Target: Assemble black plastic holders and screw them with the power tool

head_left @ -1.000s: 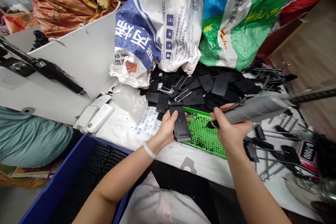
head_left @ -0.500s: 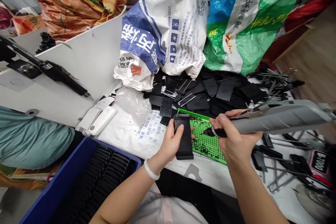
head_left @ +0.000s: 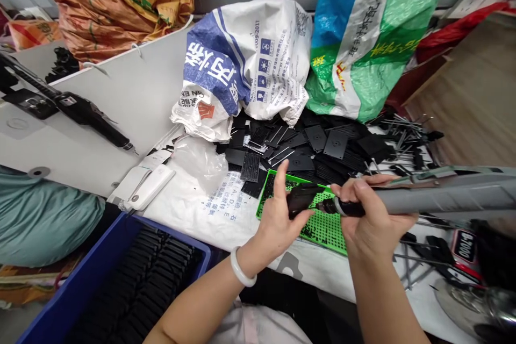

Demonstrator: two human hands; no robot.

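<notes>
My left hand (head_left: 278, 220) grips a black plastic part (head_left: 300, 199), tilted up on edge over the green perforated tray (head_left: 322, 226); the index finger sticks up. My right hand (head_left: 371, 220) is closed round a grey electric screwdriver (head_left: 439, 199), whose black tip points left and meets the black part. Behind the tray lies a heap of black plastic plates (head_left: 318, 145) mixed with metal pins.
A blue crate (head_left: 100, 290) holding stacked black parts stands at the lower left. A white woven sack (head_left: 245, 59) and a green sack (head_left: 366, 37) stand behind the heap. Another black screwdriver (head_left: 92, 115) lies at the left; loose black brackets (head_left: 431, 242) lie at the right.
My left hand has lifted the black part off the table and turned it on edge towards the screwdriver. The screwdriver tip has moved onto the part.
</notes>
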